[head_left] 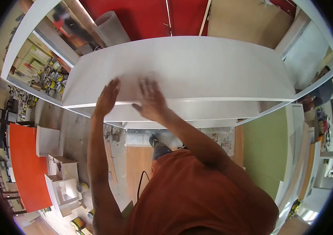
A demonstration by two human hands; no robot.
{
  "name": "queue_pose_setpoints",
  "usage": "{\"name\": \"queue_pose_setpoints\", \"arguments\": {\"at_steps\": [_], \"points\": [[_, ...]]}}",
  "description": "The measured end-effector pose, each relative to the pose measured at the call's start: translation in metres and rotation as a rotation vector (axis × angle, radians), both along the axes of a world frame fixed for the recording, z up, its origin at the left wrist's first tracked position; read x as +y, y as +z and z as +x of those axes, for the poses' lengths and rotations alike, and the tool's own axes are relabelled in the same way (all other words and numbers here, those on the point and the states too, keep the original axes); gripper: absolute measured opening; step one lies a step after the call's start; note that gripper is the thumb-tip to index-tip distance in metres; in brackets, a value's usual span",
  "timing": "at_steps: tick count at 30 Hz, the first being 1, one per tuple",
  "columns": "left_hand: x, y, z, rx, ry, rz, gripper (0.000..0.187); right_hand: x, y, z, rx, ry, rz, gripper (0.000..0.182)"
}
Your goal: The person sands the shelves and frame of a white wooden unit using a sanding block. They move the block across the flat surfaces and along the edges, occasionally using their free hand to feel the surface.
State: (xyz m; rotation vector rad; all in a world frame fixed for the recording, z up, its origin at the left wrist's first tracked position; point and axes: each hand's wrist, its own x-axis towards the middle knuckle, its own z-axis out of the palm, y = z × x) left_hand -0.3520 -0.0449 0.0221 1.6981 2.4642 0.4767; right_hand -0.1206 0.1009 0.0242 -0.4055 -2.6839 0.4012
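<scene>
In the head view a white shelf unit stands before me, its wide top shelf [213, 70] spanning from side to side. My left hand [108, 98] is over the left front part of this shelf, fingers stretched out and side on, with nothing in it. Close to its right is my right hand [152, 100], palm down over the shelf's front edge, fingers spread and slightly smeared by motion. A greyish smudge or shadow shows on the white surface just beyond the fingertips. Under the top shelf, a lower white shelf [197, 110] is partly visible.
Red panels [143, 19] and a beige board [248, 27] are behind the shelf unit, near a grey rolled sheet [111, 29]. To the left are an orange panel [27, 168], small white cabinets [62, 176] and paint cans [78, 223]. A green panel [266, 149] lies right.
</scene>
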Motion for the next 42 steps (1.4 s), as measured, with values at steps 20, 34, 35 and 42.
{"name": "queue_pose_setpoints", "arguments": {"at_steps": [20, 34, 35, 42], "points": [[0.033, -0.005, -0.110, 0.139, -0.081, 0.033, 0.052, -0.017, -0.018, -0.121, 0.017, -0.042, -0.228, 0.078], [-0.082, 0.015, -0.144, 0.169, -0.028, 0.186, 0.045, 0.213, -0.050, 0.014, -0.458, -0.836, 0.106, 0.072], [-0.082, 0.009, -0.148, 0.198, -0.032, 0.176, 0.046, 0.159, -0.039, -0.059, -0.403, -0.678, 0.105, 0.070], [-0.099, 0.006, -0.151, 0.012, 0.084, 0.282, 0.054, -0.001, 0.004, -0.164, -0.194, 0.179, -0.073, 0.078]]}}
